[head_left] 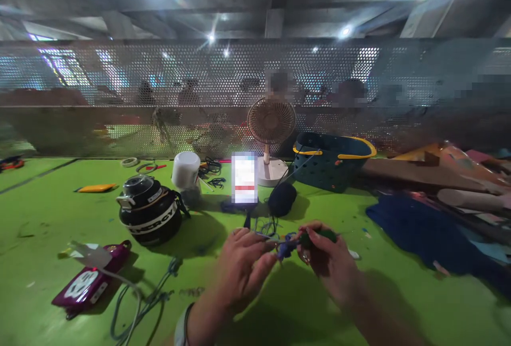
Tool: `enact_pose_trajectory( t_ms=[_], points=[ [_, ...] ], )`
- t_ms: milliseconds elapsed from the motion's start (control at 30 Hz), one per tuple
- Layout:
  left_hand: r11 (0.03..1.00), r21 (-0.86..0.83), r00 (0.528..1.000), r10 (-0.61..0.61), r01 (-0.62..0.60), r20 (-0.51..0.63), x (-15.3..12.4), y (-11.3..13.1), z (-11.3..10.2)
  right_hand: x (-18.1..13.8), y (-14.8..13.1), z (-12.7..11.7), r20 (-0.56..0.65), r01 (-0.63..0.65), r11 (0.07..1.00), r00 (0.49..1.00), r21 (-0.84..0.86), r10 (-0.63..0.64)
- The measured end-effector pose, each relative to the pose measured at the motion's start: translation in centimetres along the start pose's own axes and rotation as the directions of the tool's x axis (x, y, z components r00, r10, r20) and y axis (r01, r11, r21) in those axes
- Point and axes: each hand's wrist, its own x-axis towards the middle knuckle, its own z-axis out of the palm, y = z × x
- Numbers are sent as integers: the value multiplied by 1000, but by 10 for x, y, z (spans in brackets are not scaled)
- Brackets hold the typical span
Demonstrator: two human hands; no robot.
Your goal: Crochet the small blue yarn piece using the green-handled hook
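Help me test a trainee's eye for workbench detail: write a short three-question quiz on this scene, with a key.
1. Multiple choice: what is between the fingers of the left hand and the right hand?
A) a purple pouch
B) a small blue-purple yarn piece
C) a yellow packet

2. True or false: from the wearer's view, the fan stands left of the dark basket.

3. Fill in: the dark green object is held in the ____ hand.

Key: 1. B; 2. True; 3. right.

Single head cam looks fwd & down, green table (59,221) close below, mesh panel (225,82) farther back.
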Motion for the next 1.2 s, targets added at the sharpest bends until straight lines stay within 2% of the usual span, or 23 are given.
enact_pose_trajectory(
  t_ms=[67,133,233,300,367,500,700,800,933,1100,1200],
  points=[
    [983,133,992,128,-127,0,-1,-2,-4,1,0,0,-10,-36,999,999,13,36],
    [978,142,985,161,-150,-65,-2,-2,-2,1,2,2,-27,-47,999,999,13,47],
    [998,-38,986,38,-45,-160,-5,0,9,0,4,5,-51,-59,998,997,7,59],
    [977,-202,977,-99,60,-190,-6,1,19,-1,5,6,-47,-70,998,996,2,70],
    [940,-323,964,-178,107,-198,-6,1,26,-2,7,5,-40,-70,998,997,-4,70],
    [887,-421,953,-269,189,-137,-5,2,29,-4,9,2,-18,-31,998,999,-54,30],
    [828,-496,948,-317,264,-25,-5,3,19,-11,8,3,33,60,975,998,-212,-54],
    [787,-552,937,-349,277,-27,-6,1,17,-12,7,3,49,93,950,995,-298,-82],
    [804,-523,924,-376,284,-76,-4,0,18,-12,7,2,44,129,923,992,-362,-122],
    [650,-679,892,-452,342,18,-1,2,18,-15,10,4,6,190,912,979,-363,-202],
    [565,-752,891,-450,340,65,-1,1,21,-17,9,8,13,190,896,979,-401,-202]
  ],
)
